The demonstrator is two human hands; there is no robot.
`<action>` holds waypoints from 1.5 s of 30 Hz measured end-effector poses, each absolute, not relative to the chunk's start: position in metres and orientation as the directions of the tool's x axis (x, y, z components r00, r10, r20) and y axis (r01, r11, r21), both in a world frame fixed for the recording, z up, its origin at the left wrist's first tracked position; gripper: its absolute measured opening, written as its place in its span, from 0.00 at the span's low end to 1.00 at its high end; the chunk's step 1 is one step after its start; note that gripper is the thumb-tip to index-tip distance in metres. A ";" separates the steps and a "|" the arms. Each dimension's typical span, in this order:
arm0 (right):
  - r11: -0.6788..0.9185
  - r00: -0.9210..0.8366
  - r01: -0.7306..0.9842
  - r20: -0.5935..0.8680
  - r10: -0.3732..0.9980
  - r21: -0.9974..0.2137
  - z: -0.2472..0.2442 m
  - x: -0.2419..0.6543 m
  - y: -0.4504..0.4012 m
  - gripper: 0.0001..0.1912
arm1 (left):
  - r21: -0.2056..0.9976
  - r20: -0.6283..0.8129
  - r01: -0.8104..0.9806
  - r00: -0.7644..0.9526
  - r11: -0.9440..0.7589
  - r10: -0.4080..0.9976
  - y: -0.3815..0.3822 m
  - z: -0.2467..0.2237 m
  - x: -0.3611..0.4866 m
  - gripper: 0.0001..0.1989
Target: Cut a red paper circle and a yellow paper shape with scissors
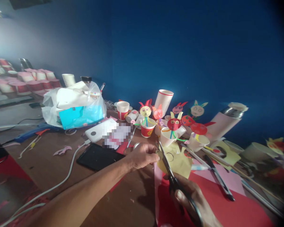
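Note:
Thumb and fingertips of my left hand pinch the left edge of a piece of yellow paper with a drawn outline on it. In my right hand is a pair of dark-handled scissors, with fingers through the handles. Their blades point up and away from me, crossing the paper close to my left fingertips. I cannot tell whether the blades bite into it. Under my right hand lies a red sheet over a pink sheet. A black pen rests on these sheets.
Behind my hands stand paper cups with paper animal faces, a stack of cups and a tilted flask. Leftward are a black phone, a white power bank with its cable, and a stuffed plastic bag.

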State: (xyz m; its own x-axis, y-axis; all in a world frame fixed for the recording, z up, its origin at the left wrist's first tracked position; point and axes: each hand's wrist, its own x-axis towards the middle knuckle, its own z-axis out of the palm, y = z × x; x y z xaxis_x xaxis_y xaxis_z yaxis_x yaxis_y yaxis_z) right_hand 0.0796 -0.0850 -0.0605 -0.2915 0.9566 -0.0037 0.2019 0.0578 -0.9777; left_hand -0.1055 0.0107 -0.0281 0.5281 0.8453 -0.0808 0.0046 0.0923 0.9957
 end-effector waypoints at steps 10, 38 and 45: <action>0.056 -0.289 0.169 0.005 0.957 -0.984 -0.065 0.082 -0.085 0.30 | 0.995 -0.092 0.027 0.574 0.094 0.813 0.011 -0.022 -0.109 0.07; -0.022 -0.280 0.191 -0.076 0.957 -0.981 -0.064 0.086 -0.086 0.31 | 0.993 -0.083 0.119 0.590 0.015 0.803 0.016 -0.025 -0.115 0.06; -0.012 -0.297 0.198 -0.072 0.952 -0.980 -0.066 0.086 -0.085 0.31 | 0.984 -0.096 0.177 0.589 -0.012 0.802 0.017 -0.029 -0.117 0.06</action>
State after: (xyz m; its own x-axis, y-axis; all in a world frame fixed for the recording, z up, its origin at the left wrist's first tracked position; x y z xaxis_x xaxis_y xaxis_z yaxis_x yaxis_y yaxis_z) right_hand 0.0858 -0.0846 -0.0658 -0.2966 0.9523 -0.0716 0.1975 -0.0122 -0.9802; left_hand -0.1166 0.0165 -0.0294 0.5893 0.8022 -0.0964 0.1771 -0.0118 0.9841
